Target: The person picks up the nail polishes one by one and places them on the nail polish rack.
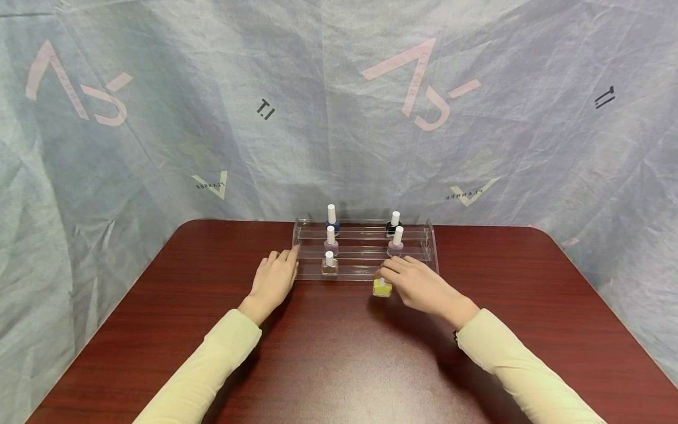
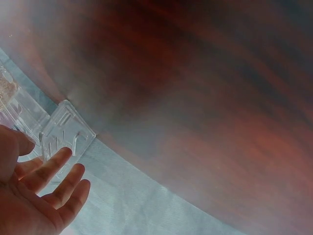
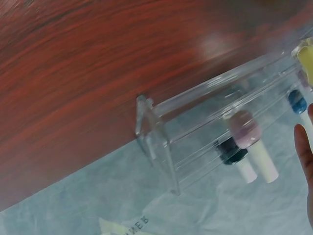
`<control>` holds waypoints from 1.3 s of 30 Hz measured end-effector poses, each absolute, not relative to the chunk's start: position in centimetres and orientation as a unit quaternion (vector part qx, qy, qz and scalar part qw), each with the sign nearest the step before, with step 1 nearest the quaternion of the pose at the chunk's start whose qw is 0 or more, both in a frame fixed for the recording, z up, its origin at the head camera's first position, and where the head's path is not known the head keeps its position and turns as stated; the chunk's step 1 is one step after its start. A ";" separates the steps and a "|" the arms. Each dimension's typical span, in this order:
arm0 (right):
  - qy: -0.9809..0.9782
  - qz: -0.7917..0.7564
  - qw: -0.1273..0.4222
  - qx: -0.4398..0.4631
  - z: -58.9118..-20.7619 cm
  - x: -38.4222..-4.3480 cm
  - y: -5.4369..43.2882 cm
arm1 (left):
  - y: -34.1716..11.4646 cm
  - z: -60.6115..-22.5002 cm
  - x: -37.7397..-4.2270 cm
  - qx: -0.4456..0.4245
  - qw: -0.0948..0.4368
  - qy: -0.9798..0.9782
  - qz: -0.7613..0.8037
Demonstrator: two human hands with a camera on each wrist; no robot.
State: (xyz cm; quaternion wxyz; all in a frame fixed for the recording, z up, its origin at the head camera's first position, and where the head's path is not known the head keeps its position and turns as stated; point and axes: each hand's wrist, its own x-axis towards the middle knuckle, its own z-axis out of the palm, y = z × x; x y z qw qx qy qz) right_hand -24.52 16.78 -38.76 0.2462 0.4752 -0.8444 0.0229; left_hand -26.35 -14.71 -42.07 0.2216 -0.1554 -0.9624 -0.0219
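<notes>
My right hand (image 1: pixel 424 287) pinches a yellow nail polish bottle (image 1: pixel 382 288) by its cap, just in front of the rack's lowest tier; the fingers partly cover the cap. A clear tiered display rack (image 1: pixel 360 271) stands toward the back of the table. Beside its left end is my left hand (image 1: pixel 272 280), fingertips at the side panel (image 2: pixel 80 132), fingers loosely extended. On the rack's left half stand a blue bottle (image 1: pixel 332 225), a pale pink one (image 1: pixel 331 245) and a clear glittery one (image 1: pixel 329 268). A black bottle (image 1: pixel 394 228) and a mauve one (image 1: pixel 395 247) are on the right half.
The dark red wooden table (image 1: pixel 339 365) has rounded far corners. Grey printed fabric (image 1: pixel 296 147) hangs behind it and along both sides. The rack's right end panel (image 3: pixel 159 144) rises above the tabletop.
</notes>
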 end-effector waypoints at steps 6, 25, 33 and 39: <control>-0.851 0.027 0.246 0.463 -38.4 -24.7 17.6 | -14.7 -42.0 -26.3 -0.155 0.220 -0.963 -0.021; -0.858 0.034 0.265 0.439 -37.1 -26.1 19.5 | -14.7 -41.9 -26.3 -0.157 0.224 -0.962 -0.019; -0.861 0.027 0.271 0.429 -37.1 -26.8 19.9 | -14.6 -41.9 -26.3 -0.156 0.224 -0.962 -0.018; -0.866 0.024 0.269 0.422 -37.2 -27.1 20.0 | -14.6 -41.9 -26.2 -0.155 0.228 -0.961 -0.020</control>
